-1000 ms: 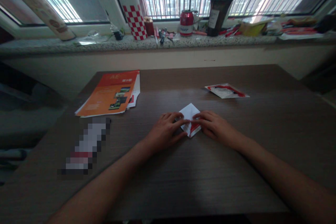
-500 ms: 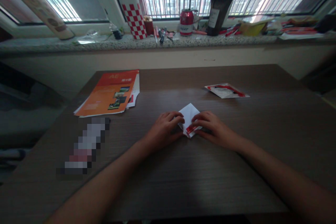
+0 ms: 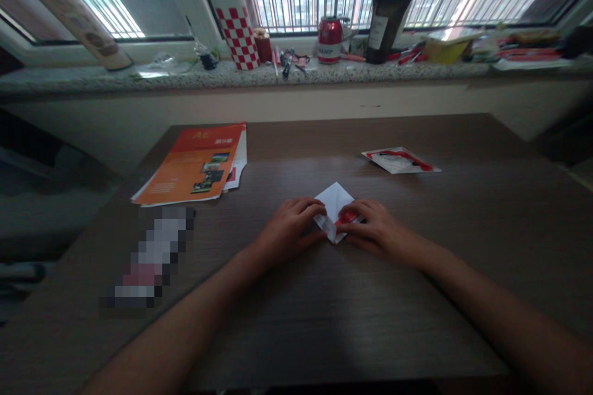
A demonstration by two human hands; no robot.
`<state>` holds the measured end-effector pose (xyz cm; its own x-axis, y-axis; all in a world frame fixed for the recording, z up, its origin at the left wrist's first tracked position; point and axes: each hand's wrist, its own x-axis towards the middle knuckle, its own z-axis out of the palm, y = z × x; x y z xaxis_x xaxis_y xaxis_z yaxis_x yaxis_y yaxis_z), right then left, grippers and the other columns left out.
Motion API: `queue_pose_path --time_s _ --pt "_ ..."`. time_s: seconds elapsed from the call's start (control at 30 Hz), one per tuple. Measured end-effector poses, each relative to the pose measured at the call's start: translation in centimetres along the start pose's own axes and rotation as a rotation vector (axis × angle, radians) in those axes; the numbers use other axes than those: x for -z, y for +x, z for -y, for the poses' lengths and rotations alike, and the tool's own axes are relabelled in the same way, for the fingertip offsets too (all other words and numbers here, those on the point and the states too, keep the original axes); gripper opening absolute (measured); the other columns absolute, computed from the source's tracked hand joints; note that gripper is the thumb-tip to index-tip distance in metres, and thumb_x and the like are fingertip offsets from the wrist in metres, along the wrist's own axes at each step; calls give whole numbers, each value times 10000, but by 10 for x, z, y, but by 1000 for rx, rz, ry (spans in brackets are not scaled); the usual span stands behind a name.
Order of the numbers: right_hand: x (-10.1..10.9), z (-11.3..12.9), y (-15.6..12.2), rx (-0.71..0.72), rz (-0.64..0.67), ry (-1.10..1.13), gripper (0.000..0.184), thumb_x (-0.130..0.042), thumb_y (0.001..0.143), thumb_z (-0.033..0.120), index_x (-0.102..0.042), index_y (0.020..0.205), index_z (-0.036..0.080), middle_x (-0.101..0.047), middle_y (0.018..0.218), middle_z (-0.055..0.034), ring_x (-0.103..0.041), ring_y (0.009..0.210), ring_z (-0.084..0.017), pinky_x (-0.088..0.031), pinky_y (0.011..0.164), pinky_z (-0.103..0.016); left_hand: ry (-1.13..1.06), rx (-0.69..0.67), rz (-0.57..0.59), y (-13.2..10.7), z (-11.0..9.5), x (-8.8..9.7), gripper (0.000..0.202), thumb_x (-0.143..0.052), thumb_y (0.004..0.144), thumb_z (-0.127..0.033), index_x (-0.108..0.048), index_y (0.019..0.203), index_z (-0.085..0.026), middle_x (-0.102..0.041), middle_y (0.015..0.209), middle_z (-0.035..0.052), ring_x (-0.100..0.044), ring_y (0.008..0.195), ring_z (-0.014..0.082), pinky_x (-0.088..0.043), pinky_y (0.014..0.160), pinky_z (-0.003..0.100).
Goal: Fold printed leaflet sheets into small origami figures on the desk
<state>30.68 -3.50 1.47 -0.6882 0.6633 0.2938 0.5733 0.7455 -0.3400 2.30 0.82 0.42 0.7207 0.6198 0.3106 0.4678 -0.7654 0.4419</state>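
Observation:
A small piece of folded paper (image 3: 335, 196), white with red printed parts, lies on the table with one corner pointing away from me. My left hand (image 3: 294, 225) grips its left edge, fingers curled over the top and thumb near the front corner. On the opposite edge, my right hand (image 3: 377, 226) pinches a red-and-white flap, its fingers bent over the paper. The fingers partly cover both side corners. Farther back on the right lies another folded paper (image 3: 401, 160), white with red strips, touched by neither hand.
An orange booklet (image 3: 189, 163) rests on loose sheets at the table's back left. Nearer me is a blurred-out oblong object (image 3: 151, 256). Along the stone windowsill (image 3: 185, 77) stand a checkered bottle (image 3: 238, 37), a red can (image 3: 328, 40) and a dark cup (image 3: 386, 24).
My right hand's fingers have shifted slightly on the right flap, and more red shows there. Printed paper now shows at the left flap. My left hand has barely moved.

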Motion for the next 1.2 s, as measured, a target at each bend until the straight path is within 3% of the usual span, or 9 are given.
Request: queue_pose_path --time_s 0.23,0.53,0.83,1.0,1.2 --pt "3 -6 -1 -101 -94 203 213 -606 1046 246 -701 1237 243 -679 1241 -116 -665 1161 -244 -575 982 -428 32 -26 52 0 -3 4 236 -744 990 -299 -699 1222 -300 -628 1453 53 -601 1285 302 -492 1081 541" --pt "-3 -9 -4 -116 -111 144 202 -692 1000 265 -749 1194 273 -690 1305 -112 -672 1218 -271 -578 1021 -482 34 -73 70 0 -1 0 244 -715 1018 -328 -713 1261 -300 -605 1506 68 -571 1368 286 -468 1147 550" --pt "-4 -6 -2 -99 -97 103 179 -655 1027 273 -741 1180 241 -707 1271 -117 -668 1203 -273 -575 1005 -484 52 -55 86 -2 -1 -2 264 -682 1040 -342 -728 1300 -322 -591 1529 73 -565 1396 296 -496 1140 561" --pt "-7 -7 -4 -108 -100 85 209 -632 1035 271 -728 1220 247 -664 1409 -132 -621 1334 -296 -548 1084 -530 118 -67 82 -4 -5 -4 282 -659 1053 -361 -720 1326 -325 -609 1501 91 -592 1361 316 -525 1103 564" --pt "-6 -4 -6 -146 -45 39 305 -593 1052 283 -673 1346 254 -617 1498 -140 -613 1360 -308 -557 1088 -534 83 -84 216 -9 -12 2 513 -658 1043 -390 -553 1521 -235 -422 1661 170 -382 1553 358 -410 1228 593"
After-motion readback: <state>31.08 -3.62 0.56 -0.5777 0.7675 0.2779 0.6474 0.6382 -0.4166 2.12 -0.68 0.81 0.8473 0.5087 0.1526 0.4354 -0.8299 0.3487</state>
